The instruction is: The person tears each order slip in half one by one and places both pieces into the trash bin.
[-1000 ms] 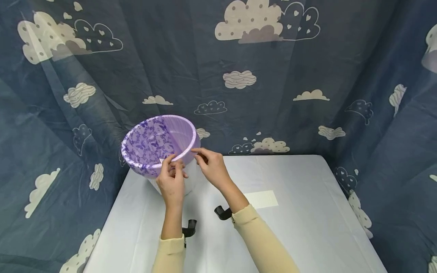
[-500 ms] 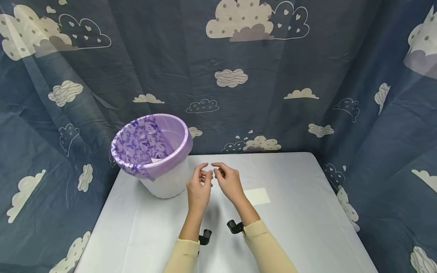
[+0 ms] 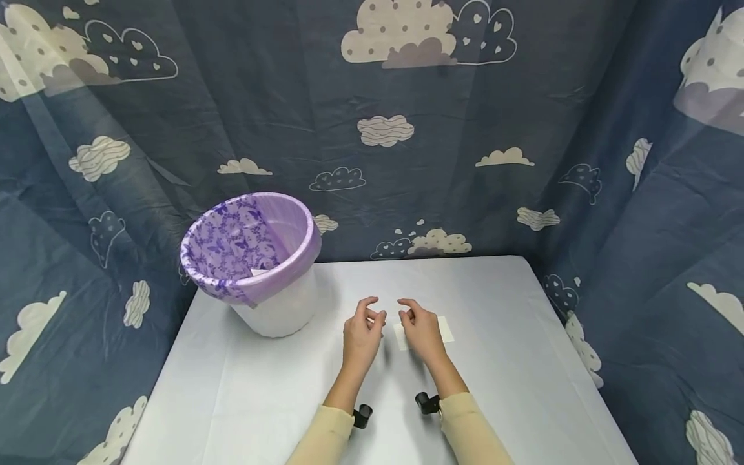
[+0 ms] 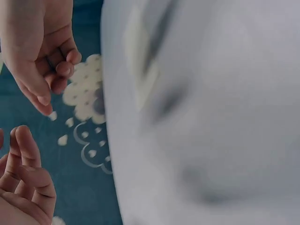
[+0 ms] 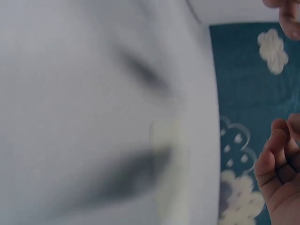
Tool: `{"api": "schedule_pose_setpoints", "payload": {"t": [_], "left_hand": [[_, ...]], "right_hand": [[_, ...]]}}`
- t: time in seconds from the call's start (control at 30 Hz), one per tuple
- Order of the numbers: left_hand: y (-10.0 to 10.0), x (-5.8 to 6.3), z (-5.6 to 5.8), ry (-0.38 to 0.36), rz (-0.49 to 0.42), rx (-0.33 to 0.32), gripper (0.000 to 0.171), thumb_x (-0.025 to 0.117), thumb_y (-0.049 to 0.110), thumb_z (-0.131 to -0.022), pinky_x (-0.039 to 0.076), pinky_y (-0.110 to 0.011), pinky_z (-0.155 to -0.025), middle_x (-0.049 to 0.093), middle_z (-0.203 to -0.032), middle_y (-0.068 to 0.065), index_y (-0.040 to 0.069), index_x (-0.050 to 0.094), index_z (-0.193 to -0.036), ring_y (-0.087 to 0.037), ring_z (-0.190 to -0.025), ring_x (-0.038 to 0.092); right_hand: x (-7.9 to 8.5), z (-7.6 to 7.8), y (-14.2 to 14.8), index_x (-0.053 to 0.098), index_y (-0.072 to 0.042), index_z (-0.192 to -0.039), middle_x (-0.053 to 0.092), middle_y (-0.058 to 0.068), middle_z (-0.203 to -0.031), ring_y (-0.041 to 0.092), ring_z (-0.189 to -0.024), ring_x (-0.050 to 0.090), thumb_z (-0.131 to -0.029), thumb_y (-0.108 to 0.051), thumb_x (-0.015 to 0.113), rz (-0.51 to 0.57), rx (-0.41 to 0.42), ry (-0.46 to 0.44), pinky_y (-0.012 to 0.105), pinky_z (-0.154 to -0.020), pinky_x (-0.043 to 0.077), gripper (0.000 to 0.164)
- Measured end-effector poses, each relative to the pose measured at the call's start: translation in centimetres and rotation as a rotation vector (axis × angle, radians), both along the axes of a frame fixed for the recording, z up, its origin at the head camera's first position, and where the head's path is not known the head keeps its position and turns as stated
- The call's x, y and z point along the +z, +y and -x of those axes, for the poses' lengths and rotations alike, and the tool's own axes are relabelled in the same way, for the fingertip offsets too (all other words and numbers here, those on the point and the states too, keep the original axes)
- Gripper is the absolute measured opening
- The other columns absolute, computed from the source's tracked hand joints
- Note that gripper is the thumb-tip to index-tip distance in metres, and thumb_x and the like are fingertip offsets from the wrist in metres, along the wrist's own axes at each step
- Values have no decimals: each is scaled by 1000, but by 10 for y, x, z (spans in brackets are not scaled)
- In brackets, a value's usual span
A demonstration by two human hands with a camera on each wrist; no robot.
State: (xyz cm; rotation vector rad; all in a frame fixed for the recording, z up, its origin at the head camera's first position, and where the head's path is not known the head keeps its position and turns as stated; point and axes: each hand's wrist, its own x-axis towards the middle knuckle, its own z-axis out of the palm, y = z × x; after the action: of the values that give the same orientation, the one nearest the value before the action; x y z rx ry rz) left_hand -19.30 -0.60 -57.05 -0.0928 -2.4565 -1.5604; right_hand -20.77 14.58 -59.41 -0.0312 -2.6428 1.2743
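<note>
Both hands hover over the white table, apart from each other and holding nothing. My left hand (image 3: 361, 337) has loosely bent fingers, and so does my right hand (image 3: 422, 330), which partly covers a pale cream rectangle (image 3: 447, 329) on the table. To the left stands a white bucket (image 3: 278, 309). A purple butterfly-patterned liner (image 3: 229, 236) is folded over its rim, with a plain lilac part on the right. A small white tab (image 3: 258, 272) shows inside near the front rim. In the left wrist view, the right hand (image 4: 40, 51) is at top left.
The white table (image 3: 511, 387) reaches back to a dark blue cloud-print curtain (image 3: 279, 77) that hangs behind and on both sides. A black wrist camera mount (image 3: 363, 416) sits by the left cuff, another mount (image 3: 427, 403) by the right.
Both hands have come away from the bucket's rim and moved right and toward the body, ending over the table. The bucket stays in place while the view shifts slightly.
</note>
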Motion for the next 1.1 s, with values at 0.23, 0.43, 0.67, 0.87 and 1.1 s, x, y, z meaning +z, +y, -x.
{"api": "schedule_pose_setpoints", "payload": {"t": [0.23,0.43,0.67,0.87,1.1], "left_hand": [[19,-26,2,-62,21,-37,40,71,19,-101,48,-19,-50,76,-83,-1,8,61,-138,1,-57,60],[36,-47,3,-133,38,-60,40,74,18,-100,46,-18,-50,75,-81,1,8,62,-137,1,-55,59],[57,-67,8,-234,38,-89,45,75,16,-98,46,-17,-53,75,-79,1,6,61,-140,-1,-52,60],[66,-80,14,-277,66,-96,51,76,14,-97,46,-18,-53,74,-74,2,1,58,-143,-2,-51,60],[69,-83,13,-287,137,-85,56,78,17,-93,46,-20,-58,74,-75,4,0,59,-143,-3,-57,58]], "right_hand": [[-28,-2,27,70,-6,-133,71,6,-78,15,-64,55,-101,-13,68,-67,-96,-75,31,-63,44,33],[-44,-1,39,67,-2,-136,74,14,-84,26,-71,65,-101,-15,64,-79,-144,-146,41,-67,53,37],[-52,2,45,65,-1,-138,74,17,-88,28,-75,66,-101,-16,59,-74,-160,-223,45,-69,54,40],[-56,8,46,60,0,-144,71,14,-79,22,-66,58,-102,-17,57,-86,-141,-270,34,-61,45,45],[-58,14,48,62,4,-141,75,29,-120,36,-91,70,-101,-16,55,-112,-155,-295,50,-80,57,45]]}}
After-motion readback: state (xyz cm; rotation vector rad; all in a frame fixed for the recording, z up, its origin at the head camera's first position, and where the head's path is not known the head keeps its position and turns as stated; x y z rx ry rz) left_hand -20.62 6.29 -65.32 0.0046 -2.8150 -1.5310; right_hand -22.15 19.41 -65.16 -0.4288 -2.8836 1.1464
